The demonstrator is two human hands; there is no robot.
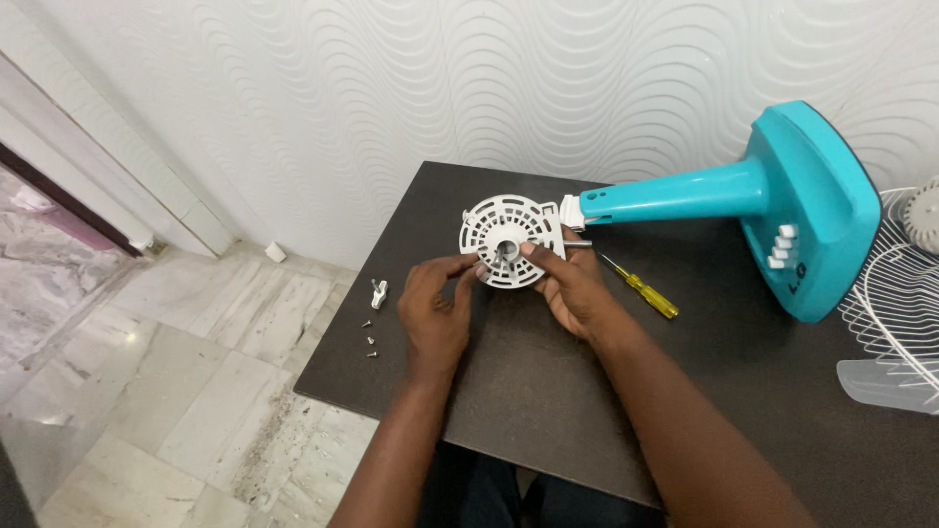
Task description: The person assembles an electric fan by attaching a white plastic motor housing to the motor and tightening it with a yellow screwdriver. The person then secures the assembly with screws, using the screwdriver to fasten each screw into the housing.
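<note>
On dark tabletop (548,391), left hand (433,315) and right hand (572,288) are both pinching round white slotted plastic fan housing (489,220), fingers closed on its rim; yellow-handled screwdriver (641,288) is lying just beside.

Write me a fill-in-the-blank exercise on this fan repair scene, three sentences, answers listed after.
1. Both hands, left hand and right hand, hold the white round ____ part.
2. The screwdriver lying on the dark table has a ____ handle.
3. The loose screws lie to the ____ of the left hand.

Missing words: slotted (motor cover); yellow; left.
</note>
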